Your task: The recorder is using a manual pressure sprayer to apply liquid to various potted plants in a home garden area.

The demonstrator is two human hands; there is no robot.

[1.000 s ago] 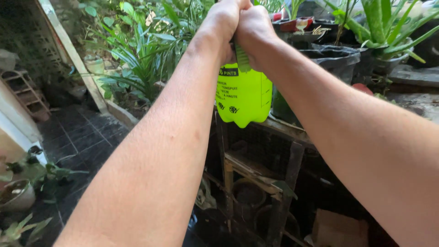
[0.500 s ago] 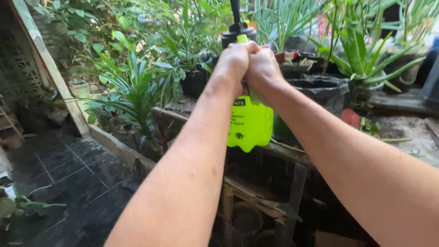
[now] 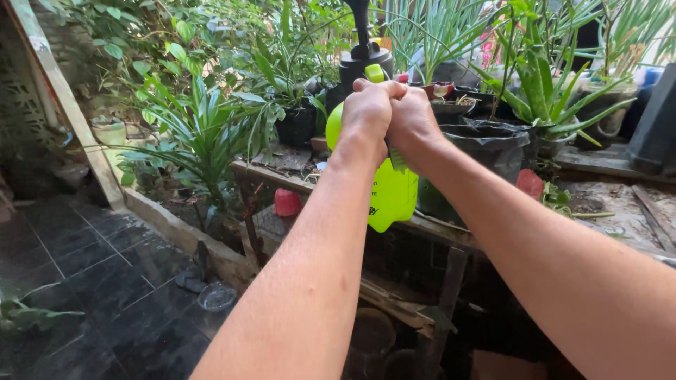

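Lime-green pump sprayer (image 3: 391, 191) held up in mid-air over wooden bench edge (image 3: 436, 226), left hand (image 3: 367, 112) and right hand (image 3: 411, 121) both clamped tight around handle, black pot (image 3: 493, 144) just behind

Dark tiled floor (image 3: 105, 267), wooden plant bench (image 3: 429, 229).

Your sprayer bottle (image 3: 391, 195) is a bright lime-green plastic tank with black print on its side, topped by a black pump cap (image 3: 365, 65) and a black stem rising out of frame. It hangs in the air, tilted slightly (base swung toward you), in front of the edge of the wooden counter (image 3: 429, 226). Its upper body is mostly hidden, so only the shoulder, the lower half and a green tab near the cap show.
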